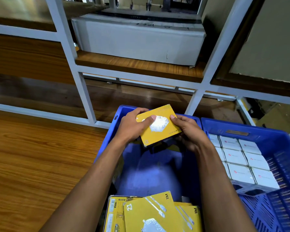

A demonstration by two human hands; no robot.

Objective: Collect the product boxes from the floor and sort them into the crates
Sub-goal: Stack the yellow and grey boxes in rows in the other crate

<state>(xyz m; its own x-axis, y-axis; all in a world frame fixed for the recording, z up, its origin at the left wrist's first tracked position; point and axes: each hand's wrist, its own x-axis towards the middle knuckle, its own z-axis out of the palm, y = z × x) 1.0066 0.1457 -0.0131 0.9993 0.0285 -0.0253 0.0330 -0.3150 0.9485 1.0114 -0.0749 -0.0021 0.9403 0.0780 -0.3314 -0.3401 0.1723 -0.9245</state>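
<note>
Both hands hold one yellow product box point(159, 131) with a silver picture above the far end of a blue crate point(151, 168). My left hand point(132, 127) grips its left edge, thumb on top. My right hand point(188, 131) grips its right edge and underside. Several more yellow boxes point(151, 213) lie in the near end of the same crate. A second blue crate point(274, 164) to the right holds several white boxes point(241, 159) in neat rows.
A white metal rack point(84, 91) with wooden shelves stands just beyond the crates. A large white carton point(141, 41) rests on its middle shelf. Wooden floor point(40, 156) stretches to the left. Brown cartons point(278, 118) sit at the far right.
</note>
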